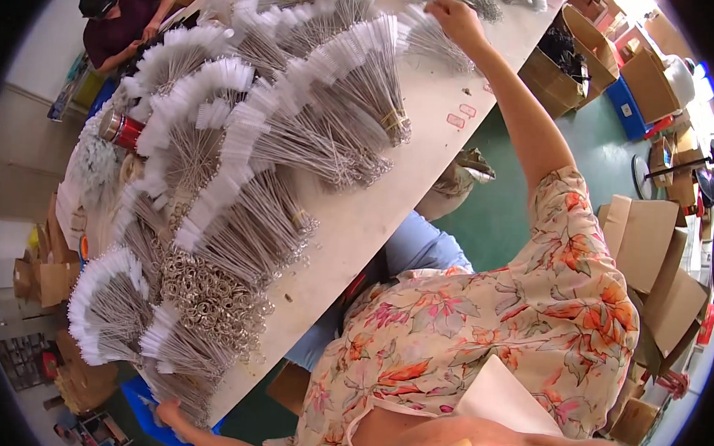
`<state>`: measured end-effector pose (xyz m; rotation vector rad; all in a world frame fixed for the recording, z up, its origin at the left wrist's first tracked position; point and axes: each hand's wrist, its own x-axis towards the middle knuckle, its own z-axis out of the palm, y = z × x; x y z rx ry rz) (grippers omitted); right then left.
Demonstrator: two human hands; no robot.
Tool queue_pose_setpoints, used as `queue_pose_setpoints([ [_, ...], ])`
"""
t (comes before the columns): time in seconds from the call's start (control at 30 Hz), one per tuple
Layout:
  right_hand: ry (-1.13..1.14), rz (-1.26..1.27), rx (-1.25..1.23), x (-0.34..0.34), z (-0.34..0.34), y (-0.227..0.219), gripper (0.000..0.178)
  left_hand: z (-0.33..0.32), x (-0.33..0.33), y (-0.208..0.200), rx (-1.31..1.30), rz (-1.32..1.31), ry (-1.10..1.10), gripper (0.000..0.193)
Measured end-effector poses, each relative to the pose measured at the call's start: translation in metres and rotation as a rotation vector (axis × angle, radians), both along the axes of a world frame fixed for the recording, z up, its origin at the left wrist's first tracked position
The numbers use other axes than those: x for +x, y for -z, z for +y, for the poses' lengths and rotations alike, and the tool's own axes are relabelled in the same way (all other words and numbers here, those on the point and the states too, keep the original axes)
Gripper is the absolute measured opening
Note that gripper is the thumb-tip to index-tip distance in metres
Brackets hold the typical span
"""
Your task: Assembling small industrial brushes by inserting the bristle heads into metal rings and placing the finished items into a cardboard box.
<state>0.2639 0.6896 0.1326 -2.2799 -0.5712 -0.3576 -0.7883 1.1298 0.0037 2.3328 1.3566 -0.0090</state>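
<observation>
On tbl [423, 117], brushes [436, 43] nr R hand [456, 22]

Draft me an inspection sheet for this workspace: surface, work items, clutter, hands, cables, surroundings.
Surface: pale table, mostly covered; bare along the person's edge, with small dark specks.
Work items: many white-tipped wire bundles, fanned out; heap of metal rings among them.
Clutter: red can among the bundles; red-outlined marks near the edge.
Left hand: beside the lowest bundle; grip unclear.
Right hand: at a bundle across the table; grip unclear.
Cables: nothing seen for certain.
Surroundings: another person at upper left; cardboard boxes; green floor.
</observation>
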Motion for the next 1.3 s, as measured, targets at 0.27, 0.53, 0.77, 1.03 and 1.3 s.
queue_pose_setpoints([
  [0.27,-0.101,0.225,-0.153,0.055,0.038,0.061,0.034,-0.031,0.161,-0.089,0.668,-0.04,-0.651,0.016],
  [0.53,-0.122,0.087,-0.162,0.083,0.025,0.061,0.026,-0.159,0.354,-0.177,0.102,-0.948,-0.675,0.027],
  [0.77,-0.904,0.591,0.889,-0.068,0.02,-0.033,0.023,-0.217,0.498,-0.123,-0.772,-1.459,-0.062,0.024],
  [1.03,-1.157,1.201,0.806,-0.321,0.114,-0.01,0.018,-0.261,0.614,-0.121,-0.065,-1.101,0.181,0.019],
  [1.3,-1.119,0.645,0.362,-0.352,0.124,0.022,0.033,-0.252,0.537,-0.086,0.415,-1.384,0.089,0.01],
])
